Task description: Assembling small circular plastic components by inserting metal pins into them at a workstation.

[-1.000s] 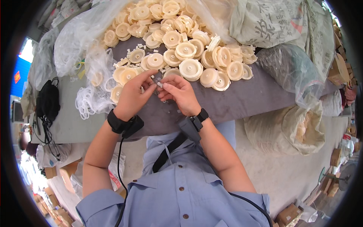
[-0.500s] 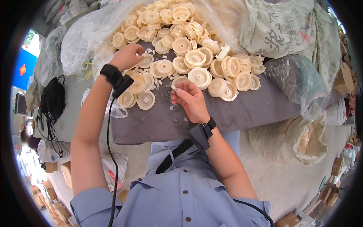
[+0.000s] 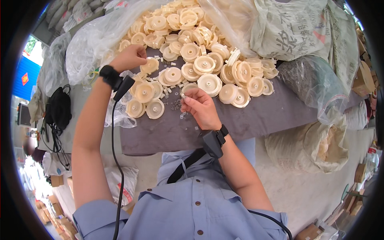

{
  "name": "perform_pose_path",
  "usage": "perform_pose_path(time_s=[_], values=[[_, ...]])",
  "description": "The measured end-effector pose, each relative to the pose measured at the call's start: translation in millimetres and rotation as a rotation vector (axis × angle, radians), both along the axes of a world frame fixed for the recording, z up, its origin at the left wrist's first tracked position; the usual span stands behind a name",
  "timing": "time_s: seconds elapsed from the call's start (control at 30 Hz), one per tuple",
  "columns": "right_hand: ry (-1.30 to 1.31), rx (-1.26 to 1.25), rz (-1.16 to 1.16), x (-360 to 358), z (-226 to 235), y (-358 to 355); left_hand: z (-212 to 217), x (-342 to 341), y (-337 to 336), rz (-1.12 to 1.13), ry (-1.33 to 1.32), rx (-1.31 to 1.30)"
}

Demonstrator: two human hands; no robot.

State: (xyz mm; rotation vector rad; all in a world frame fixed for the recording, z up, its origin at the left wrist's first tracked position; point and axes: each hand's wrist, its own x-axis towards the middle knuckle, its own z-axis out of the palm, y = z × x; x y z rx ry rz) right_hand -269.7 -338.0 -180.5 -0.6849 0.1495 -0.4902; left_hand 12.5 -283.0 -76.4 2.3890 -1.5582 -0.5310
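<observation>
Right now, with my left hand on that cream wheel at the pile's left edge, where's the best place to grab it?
Pinch the cream wheel across its thin outer rim, coming from the left where your left hand already is. It lies fairly flat at the pile's edge, so the rim is exposed there; its right side crowds other wheels.

Where things lie on our table

We have the heap of plastic wheels [image 3: 200, 60] spread across the far side of the table [image 3: 264, 116], with a few small loose parts [image 3: 176, 105] lying nearer us, just before it. Our left hand [image 3: 130, 58] sits at the heap's left edge, our right hand [image 3: 200, 106] at its near edge. A woven sack [image 3: 296, 28] stands behind on the right, a clear bag [image 3: 310, 84] just right of the wheels.
</observation>
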Motion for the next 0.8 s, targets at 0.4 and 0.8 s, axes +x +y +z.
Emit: perform_pose_path(time_s=[0.4,0.8], values=[[0.032,-0.269,-0.119,-20.8,39.7,51.4,-9.9,-190.8,111.5,0.288,0.896,-0.795],[0.350,-0.861,-0.420,-56.8,47.8,80.4,-22.5,-242.4,149.3,0.312,0.874,-0.926]])
